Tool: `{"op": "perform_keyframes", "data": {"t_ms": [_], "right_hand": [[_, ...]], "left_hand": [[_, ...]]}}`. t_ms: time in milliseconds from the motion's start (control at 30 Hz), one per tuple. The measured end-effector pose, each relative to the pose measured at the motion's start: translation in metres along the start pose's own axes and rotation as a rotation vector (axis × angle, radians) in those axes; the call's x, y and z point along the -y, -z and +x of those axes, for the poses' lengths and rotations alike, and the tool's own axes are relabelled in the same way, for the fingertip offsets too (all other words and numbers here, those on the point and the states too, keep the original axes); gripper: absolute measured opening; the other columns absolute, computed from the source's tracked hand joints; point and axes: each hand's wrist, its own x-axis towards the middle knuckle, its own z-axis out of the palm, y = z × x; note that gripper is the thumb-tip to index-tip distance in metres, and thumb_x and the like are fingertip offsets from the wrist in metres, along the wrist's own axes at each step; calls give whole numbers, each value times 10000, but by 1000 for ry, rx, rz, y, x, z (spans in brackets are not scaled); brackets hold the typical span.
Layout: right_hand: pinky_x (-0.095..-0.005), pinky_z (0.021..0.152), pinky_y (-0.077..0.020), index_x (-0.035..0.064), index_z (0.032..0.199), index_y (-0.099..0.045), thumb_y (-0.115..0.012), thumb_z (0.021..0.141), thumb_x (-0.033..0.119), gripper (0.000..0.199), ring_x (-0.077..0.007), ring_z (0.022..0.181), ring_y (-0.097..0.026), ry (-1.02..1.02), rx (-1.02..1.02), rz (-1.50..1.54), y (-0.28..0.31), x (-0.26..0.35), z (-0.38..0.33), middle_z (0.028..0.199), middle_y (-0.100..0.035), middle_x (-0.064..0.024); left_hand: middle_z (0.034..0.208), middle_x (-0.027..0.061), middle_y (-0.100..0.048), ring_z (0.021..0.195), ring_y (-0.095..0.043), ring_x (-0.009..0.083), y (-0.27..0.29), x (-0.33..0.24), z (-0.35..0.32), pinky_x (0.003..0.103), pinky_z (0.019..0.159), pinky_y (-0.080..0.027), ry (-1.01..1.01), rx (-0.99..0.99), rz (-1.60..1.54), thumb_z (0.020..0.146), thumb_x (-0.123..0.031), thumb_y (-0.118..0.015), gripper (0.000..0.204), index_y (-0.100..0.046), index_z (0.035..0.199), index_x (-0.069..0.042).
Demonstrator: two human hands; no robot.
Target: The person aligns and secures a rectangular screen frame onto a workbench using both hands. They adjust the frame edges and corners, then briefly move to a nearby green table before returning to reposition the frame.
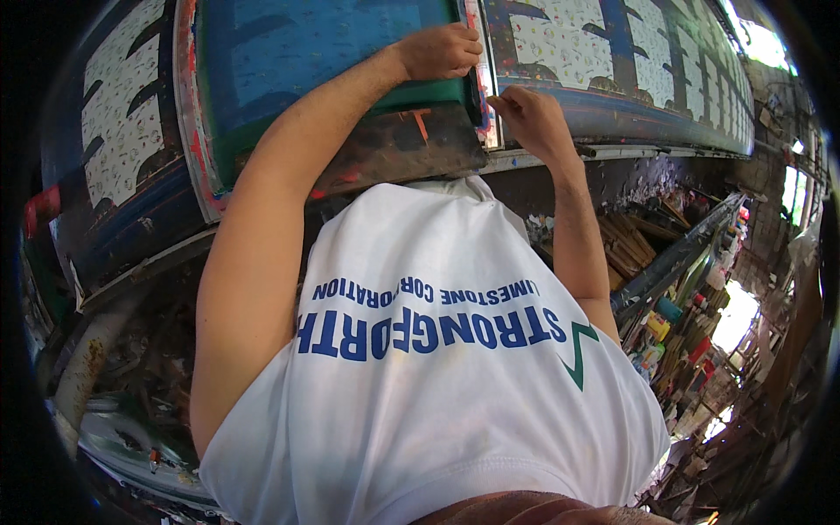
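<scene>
we see our left hand (pixel 440 52) curled over the right edge of the screen frame (pixel 332 79), gripping it. right hand (pixel 529 118) pinches the frame's near corner. frame lies on the long table (pixel 630 96), over printed cloth (pixel 560 39).

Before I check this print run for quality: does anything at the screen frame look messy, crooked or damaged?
Only paint mess stands out. The frame edge that the left hand and right hand grip is smeared red and blue, as is the table rim. The printed fabric looks clean and regular.
</scene>
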Motion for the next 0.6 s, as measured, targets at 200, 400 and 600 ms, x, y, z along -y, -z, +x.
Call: {"op": "perform_keyframes", "data": {"t_ms": [200, 400, 600], "right_hand": [[-466, 629, -512, 16, 918, -742, -745, 980, 335, 324, -382, 691, -688, -31, -91, 101, -6, 4, 10, 762, -710, -178], [-432, 684, -550, 16, 975, -759, -762, 969, 302, 286, -353, 749, -721, -66, -136, 147, -20, -2, 13, 842, -739, -164], [-437, 715, -553, 11, 1004, -759, -757, 968, 280, 271, -349, 818, -731, -68, -150, 123, -24, -7, 21, 921, -739, -180]], "left_hand": [[1143, 72, -705, 1129, -664, 268, 5, -1, -14, 405, 1010, -545, 199, -74, 42, 921, -108, -737, 234, -729, 1153, -74], [1153, 70, -699, 1149, -667, 262, 5, -9, -14, 392, 991, -557, 127, -10, 32, 846, -46, -744, 288, -745, 1133, -74], [1132, 47, -682, 1123, -655, 237, -2, -9, -3, 381, 980, -552, 78, 49, 44, 826, -32, -716, 262, -743, 1082, -74]]}}
